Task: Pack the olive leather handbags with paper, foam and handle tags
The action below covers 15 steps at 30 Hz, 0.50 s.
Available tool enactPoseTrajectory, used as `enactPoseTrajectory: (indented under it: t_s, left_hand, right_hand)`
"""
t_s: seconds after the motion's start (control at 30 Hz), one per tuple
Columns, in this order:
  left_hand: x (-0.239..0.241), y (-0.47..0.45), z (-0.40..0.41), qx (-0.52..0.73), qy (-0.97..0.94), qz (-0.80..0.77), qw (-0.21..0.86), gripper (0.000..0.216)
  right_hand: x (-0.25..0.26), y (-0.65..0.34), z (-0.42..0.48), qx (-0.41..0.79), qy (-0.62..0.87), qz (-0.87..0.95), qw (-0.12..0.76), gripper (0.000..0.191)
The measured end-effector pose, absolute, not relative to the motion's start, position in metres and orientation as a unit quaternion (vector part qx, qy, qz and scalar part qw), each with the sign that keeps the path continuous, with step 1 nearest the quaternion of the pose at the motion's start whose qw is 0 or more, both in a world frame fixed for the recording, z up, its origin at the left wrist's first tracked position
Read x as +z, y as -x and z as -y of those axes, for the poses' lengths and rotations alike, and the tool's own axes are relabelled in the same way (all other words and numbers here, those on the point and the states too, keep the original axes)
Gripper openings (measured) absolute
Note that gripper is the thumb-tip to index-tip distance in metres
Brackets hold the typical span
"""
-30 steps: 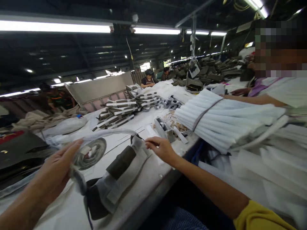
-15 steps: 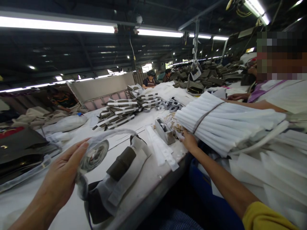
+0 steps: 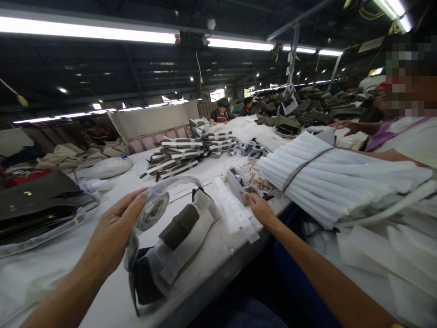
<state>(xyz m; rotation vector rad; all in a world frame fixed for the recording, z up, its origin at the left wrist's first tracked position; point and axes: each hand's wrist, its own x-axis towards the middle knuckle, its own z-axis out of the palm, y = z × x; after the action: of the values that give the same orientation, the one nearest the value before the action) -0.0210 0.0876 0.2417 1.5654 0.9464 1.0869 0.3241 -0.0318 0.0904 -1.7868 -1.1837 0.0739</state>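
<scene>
**Left hand [image 3: 114,228] gripping, right hand [image 3: 261,209] beside the near edge of the white work table [image 3: 215,246]**

Left: thumb pressed toward the bent fingers, pinching a long grey strap in translucent film [image 3: 177,181]. The strap arches from this grip to the far end of a dark olive, rolled fabric piece in milky film [image 3: 180,225], which lies along the table's near edge. Raised hold presumably lifts the strap clear of the piece.

Right: fingers bent, fingertips at the near end of a grey, elongated tape dispenser [image 3: 235,178]. Cannot tell whether a tape end is pinched between them. Dispenser sits close to the near edge, probably for easy reach.

Next outward: a coiled grey roll in clear film [image 3: 154,212] is just beside the left hand. Flat white translucent strips [image 3: 234,207] lie fanned between olive piece and dispenser, one overhanging the near edge.

Farther out: a stack of olive strips with white bands [image 3: 184,152] toward the table's far side. At right, past the dispenser, a bundle of pale foam tubes [image 3: 341,182], cinched by a grey band [image 3: 305,169], apparently to hold them together.
</scene>
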Motion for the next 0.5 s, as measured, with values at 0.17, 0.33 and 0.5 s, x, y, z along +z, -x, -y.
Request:
enactPoseTrajectory:
  t_s: [0.17, 0.33, 0.5]
  left_hand:
    - [0.243, 0.021, -0.083, 0.456, -0.639, -0.378, 0.491, 0.056]
    - [0.244, 0.023, -0.082, 0.468, -0.633, -0.377, 0.488, 0.054]
    - [0.244, 0.023, -0.082, 0.473, -0.636, -0.381, 0.477, 0.050]
  right_hand:
    - [0.080, -0.282, 0.006, 0.218, 0.675, 0.469, 0.526, 0.047]
    - [0.059, -0.272, -0.017, 0.289, 0.647, 0.425, 0.563, 0.042]
    - [0.053, -0.280, -0.025, 0.270, 0.650, 0.392, 0.592, 0.039]
